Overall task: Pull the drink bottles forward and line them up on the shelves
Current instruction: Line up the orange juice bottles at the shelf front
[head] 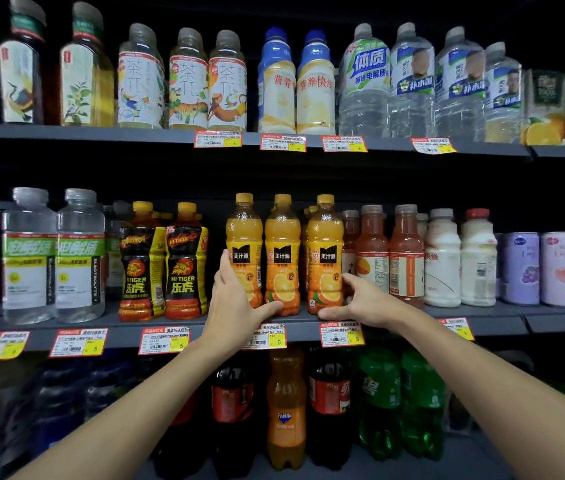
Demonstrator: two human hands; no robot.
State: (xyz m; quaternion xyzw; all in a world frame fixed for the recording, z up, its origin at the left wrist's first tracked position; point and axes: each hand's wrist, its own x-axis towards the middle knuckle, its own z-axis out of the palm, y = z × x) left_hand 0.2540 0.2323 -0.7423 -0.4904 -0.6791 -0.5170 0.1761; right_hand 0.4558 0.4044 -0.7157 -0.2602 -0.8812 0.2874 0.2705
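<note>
Three orange juice bottles with yellow caps stand in a row at the front of the middle shelf (205, 327). My left hand (231, 299) wraps the left orange bottle (243, 237), fingers behind its left side, thumb under the middle orange bottle (283, 247). My right hand (366, 299) cups the lower right side of the right orange bottle (325, 251), thumb along its base. More orange bottles stand behind the row, mostly hidden.
Black and yellow Hi-Tiger bottles (163, 265) stand left of the orange ones, reddish juice bottles (390, 254) and white milk bottles (459, 258) right. Tea and water bottles fill the top shelf (135, 133). Soda bottles (286, 410) stand below. Price tags (341, 334) hang on the edges.
</note>
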